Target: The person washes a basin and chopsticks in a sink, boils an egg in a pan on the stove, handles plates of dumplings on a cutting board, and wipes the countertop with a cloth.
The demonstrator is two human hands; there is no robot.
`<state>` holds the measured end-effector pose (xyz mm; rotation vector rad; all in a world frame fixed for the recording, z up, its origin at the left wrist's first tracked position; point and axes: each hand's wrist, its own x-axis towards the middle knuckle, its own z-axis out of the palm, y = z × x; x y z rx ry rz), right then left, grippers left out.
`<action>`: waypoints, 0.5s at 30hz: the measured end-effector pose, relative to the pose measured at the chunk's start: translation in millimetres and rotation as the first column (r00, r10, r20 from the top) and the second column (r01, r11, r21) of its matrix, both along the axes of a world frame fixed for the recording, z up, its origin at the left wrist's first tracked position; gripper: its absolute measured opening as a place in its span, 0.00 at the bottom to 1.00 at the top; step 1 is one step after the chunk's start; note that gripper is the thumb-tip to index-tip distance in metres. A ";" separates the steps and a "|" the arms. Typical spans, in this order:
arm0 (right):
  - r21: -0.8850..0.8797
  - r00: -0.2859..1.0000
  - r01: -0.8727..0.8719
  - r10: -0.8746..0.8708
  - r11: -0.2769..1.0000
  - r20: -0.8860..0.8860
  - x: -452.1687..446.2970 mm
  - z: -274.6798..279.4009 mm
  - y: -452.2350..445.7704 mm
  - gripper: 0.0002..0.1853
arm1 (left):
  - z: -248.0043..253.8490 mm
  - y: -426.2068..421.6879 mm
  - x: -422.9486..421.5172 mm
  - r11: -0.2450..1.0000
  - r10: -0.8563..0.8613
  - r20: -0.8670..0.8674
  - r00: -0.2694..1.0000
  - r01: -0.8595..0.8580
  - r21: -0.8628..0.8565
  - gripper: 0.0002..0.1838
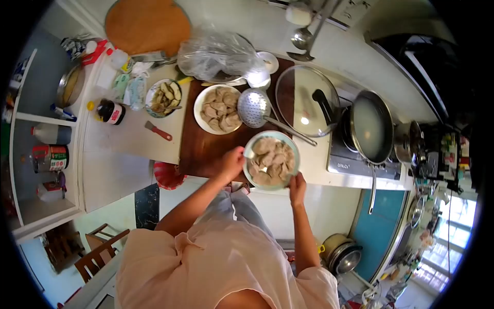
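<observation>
Between my two hands is a pale plate (271, 186) piled with dumplings (271, 158), held over the front edge of the counter. My left hand (234, 164) grips its left rim, and my right hand (297, 189) grips the lower right rim. Behind it, a white plate (198, 117) with more dumplings (220, 109) rests on a dark brown board (198, 149). A perforated skimmer (254, 108) lies beside that plate, its handle pointing right toward the stove. The fingers under the held plate are partly hidden.
To the right, a frying pan (371, 129) with cloudy liquid stands on the cooktop (355, 165), handle toward me. A glass lid (303, 98) lies left of it. Leftward are a bowl of sliced food (164, 98), a red-handled scraper (158, 131), and a dark bottle (109, 112).
</observation>
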<state>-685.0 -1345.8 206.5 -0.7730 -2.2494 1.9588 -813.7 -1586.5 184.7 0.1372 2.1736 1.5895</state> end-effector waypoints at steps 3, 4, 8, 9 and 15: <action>0.376 0.976 -0.084 0.152 0.923 -0.157 -20.2 -45.5 -11.2 0.08 | -1.5 -28.5 -12.2 1.000 -0.004 0.008 1.000 0.004 -0.009 0.09; 0.142 0.993 -0.118 0.114 0.983 0.038 -18.0 -19.8 -15.7 0.08 | 4.6 -29.3 -7.8 0.999 0.036 0.099 0.994 -0.038 0.009 0.11; 0.137 0.994 -0.075 0.064 0.988 0.088 -15.6 1.5 0.4 0.08 | -18.2 -14.6 -3.1 1.000 -0.002 -0.021 1.000 0.003 0.022 0.10; 0.182 0.996 -0.081 0.072 0.980 0.053 -22.1 -0.8 -0.1 0.09 | -23.6 -10.9 -10.1 0.997 0.067 -0.036 0.997 -0.065 0.041 0.08; -0.096 0.990 -0.134 0.139 0.986 0.039 -14.5 -7.7 -6.2 0.12 | -0.2 -25.6 2.4 0.999 0.038 0.138 0.990 -0.038 -0.001 0.10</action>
